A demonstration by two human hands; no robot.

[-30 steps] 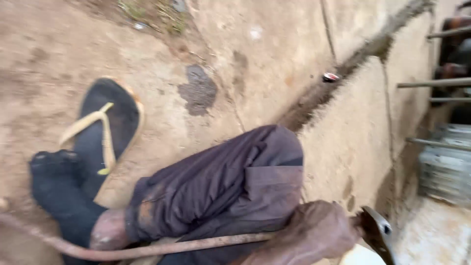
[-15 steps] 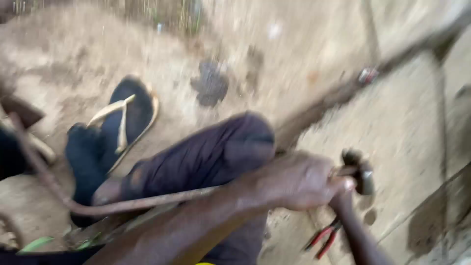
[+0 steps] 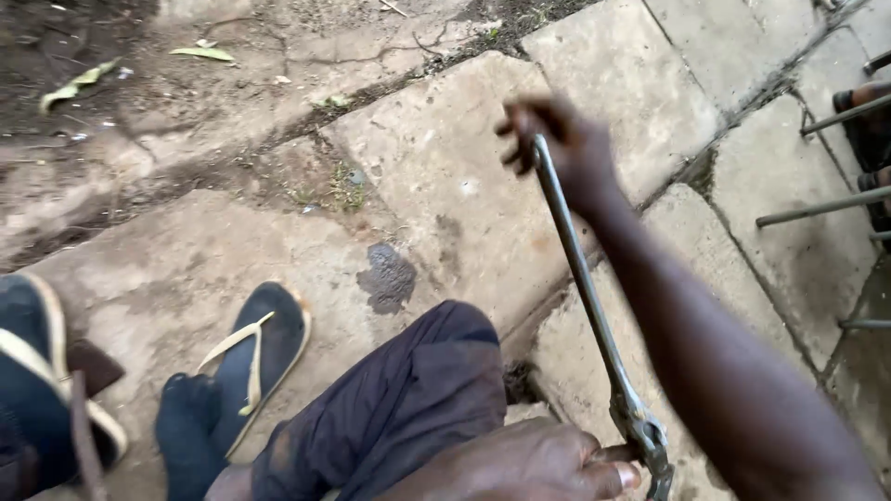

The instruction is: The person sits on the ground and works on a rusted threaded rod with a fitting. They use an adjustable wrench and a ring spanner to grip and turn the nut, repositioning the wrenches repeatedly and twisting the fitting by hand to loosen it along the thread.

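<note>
While both hands (image 3: 557, 139) hold the metal bar (image 3: 585, 288), a sandal (image 3: 264, 348) lies nearby.

Dull grey metal wrench (image 3: 589, 297) (worn, smudged) over rough, stained concrete slabs (image 3: 445, 176).

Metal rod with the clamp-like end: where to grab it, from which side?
Take the metal rod on its bare straight shank mid-length, coming from its left, over open paving. It slants from the right hand at the top to the left hand by the jawed end; the right forearm blocks its right side.
</note>
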